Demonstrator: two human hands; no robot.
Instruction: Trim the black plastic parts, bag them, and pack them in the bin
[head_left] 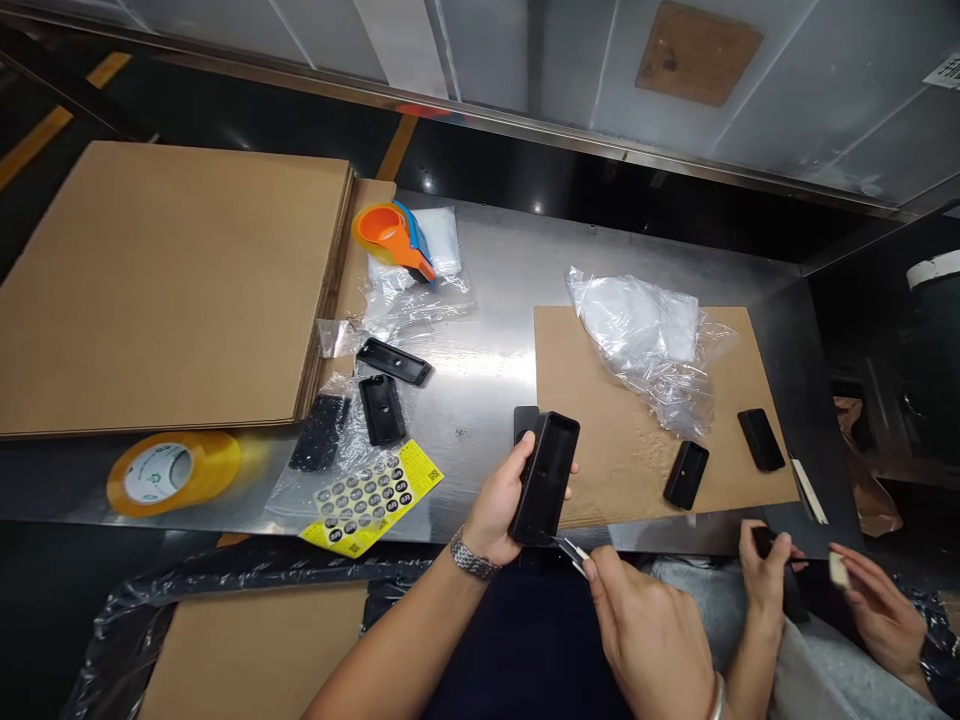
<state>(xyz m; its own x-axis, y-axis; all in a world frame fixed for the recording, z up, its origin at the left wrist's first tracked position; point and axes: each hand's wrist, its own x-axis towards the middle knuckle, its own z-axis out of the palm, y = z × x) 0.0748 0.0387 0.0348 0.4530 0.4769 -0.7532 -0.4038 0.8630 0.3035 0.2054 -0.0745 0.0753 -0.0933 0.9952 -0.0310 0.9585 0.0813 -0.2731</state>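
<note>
Person's left hand [496, 510] clamped around black case [551, 475], held tilted, hollow side facing up, at near edge of desk [502, 270]. Right hand [652, 630] closed on slim pointed tool [576, 558], tip at case's lower end; whether touching, cannot tell. Likely risks: tip skidding off smooth plastic could scratch case or nick left hand; slack hold could drop case past edge; bump from co-worker's hand [765, 575] could jolt tool.
</note>
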